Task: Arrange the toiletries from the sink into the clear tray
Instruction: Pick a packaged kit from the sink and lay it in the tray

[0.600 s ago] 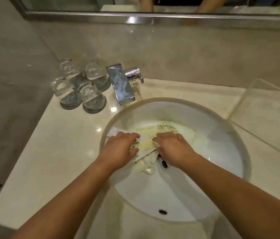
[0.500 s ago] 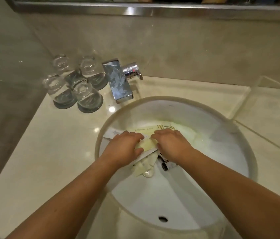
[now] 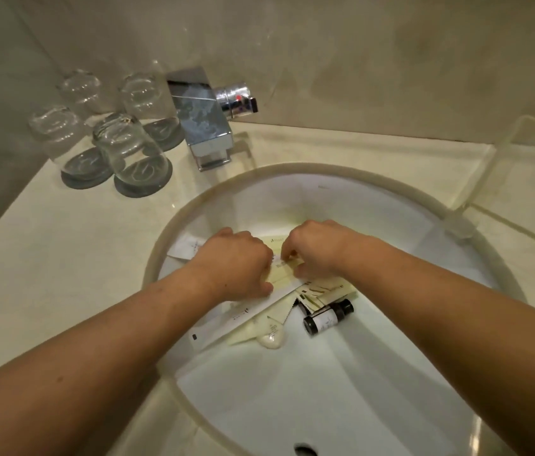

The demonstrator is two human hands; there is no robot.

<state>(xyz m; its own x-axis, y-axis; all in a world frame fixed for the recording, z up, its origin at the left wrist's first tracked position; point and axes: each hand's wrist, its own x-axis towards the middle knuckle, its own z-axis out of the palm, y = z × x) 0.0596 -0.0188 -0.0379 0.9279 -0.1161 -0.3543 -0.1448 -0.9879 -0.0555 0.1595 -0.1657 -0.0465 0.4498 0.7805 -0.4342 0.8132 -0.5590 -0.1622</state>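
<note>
Both hands, left [image 3: 236,264] and right [image 3: 317,248], down in the sink [image 3: 401,192], fingers closed on the flat toiletry packets [image 3: 284,274]. Recommended: square the stack, lift level. Dark bottle [image 3: 327,317] and pale tube [image 3: 271,334] left beside. Clear tray [image 3: 496,153] on the surface [image 3: 62,258], right. Faucet [image 3: 205,126] and upturned glasses [image 3: 128,149] well clear.

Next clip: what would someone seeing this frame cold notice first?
Both hands, left hand and right hand, are pressed down on a pile of pale flat packets in the white sink. A small dark bottle lies on its side just right of the pile. Four upturned glasses stand on the counter left of the chrome faucet, and the clear tray sits far right.
</note>
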